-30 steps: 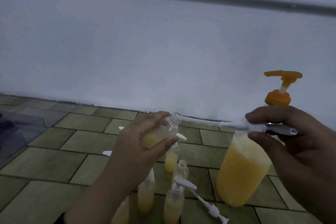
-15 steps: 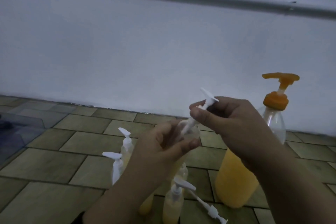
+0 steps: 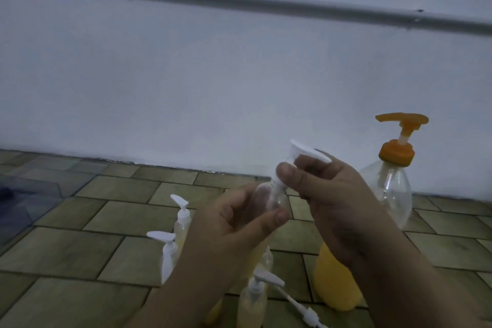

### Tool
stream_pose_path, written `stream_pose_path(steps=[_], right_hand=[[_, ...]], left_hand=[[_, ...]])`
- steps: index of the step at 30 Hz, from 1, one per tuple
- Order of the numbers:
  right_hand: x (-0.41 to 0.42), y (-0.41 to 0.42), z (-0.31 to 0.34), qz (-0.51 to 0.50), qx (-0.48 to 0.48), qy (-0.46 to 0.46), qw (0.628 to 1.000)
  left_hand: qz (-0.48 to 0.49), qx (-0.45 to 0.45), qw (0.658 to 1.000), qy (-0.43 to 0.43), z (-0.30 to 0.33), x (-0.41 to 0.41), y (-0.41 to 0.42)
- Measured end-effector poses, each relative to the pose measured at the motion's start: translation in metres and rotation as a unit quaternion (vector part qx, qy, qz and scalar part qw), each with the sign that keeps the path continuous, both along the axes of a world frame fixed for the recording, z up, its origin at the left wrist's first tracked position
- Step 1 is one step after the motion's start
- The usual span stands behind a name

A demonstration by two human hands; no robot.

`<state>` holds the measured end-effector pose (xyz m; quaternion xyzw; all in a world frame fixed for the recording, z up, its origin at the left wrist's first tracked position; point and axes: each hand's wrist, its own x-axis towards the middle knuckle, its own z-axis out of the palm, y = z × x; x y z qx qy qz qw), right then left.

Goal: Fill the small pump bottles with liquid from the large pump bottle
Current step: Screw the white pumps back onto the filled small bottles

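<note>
My left hand (image 3: 234,224) grips a small clear bottle (image 3: 269,198) with yellow liquid in its lower part, held upright above the floor. Its white pump top (image 3: 306,153) sits at the bottle's neck, pinched by the thumb and fingers of my right hand (image 3: 327,194). The large pump bottle (image 3: 388,192), clear with an orange pump and yellow liquid in its lower half, stands on the tiles at right, partly behind my right arm. Several small filled bottles with white pumps (image 3: 181,218) stand on the floor below my hands.
A loose white pump with its tube (image 3: 300,310) lies on the tiled floor (image 3: 80,261) near the front. A white wall with a grey pipe (image 3: 239,1) closes the far side. A dark clear sheet (image 3: 21,200) lies at far left.
My right hand brought the white pump from the right, slid its tube down into the small bottle, and now holds the pump head at the neck. My left hand tipped the bottle upright.
</note>
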<state>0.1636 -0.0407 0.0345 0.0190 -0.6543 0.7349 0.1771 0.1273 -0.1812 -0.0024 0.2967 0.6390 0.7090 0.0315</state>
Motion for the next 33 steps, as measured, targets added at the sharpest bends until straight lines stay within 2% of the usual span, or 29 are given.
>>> stream_pose_path(steps=[6, 19, 22, 24, 26, 28, 33], right_hand=[[0.008, 0.001, 0.001, 0.065, -0.018, -0.003, 0.998], [0.014, 0.005, 0.007, -0.024, -0.024, -0.017, 0.999], [0.012, -0.002, 0.002, -0.015, 0.031, -0.049, 0.998], [0.01, -0.007, -0.003, -0.075, 0.046, -0.053, 0.995], [0.009, -0.008, -0.006, -0.092, 0.013, -0.051, 0.994], [0.009, -0.01, -0.005, -0.051, -0.043, -0.05, 0.997], [0.007, -0.012, -0.01, -0.067, -0.049, -0.06, 0.995]], left_hand=[[0.01, -0.007, 1.0, -0.005, 0.003, 0.002, -0.001], [-0.001, -0.013, 0.999, -0.035, 0.0, 0.001, -0.001], [-0.015, -0.013, 0.999, -0.031, 0.0, 0.002, -0.001], [-0.007, -0.018, 1.0, -0.011, -0.002, 0.002, 0.0], [0.013, -0.021, 1.0, -0.009, -0.007, 0.0, -0.001], [0.028, -0.024, 0.999, -0.026, -0.009, -0.004, -0.002], [0.033, -0.041, 0.999, 0.005, -0.009, 0.001, -0.002]])
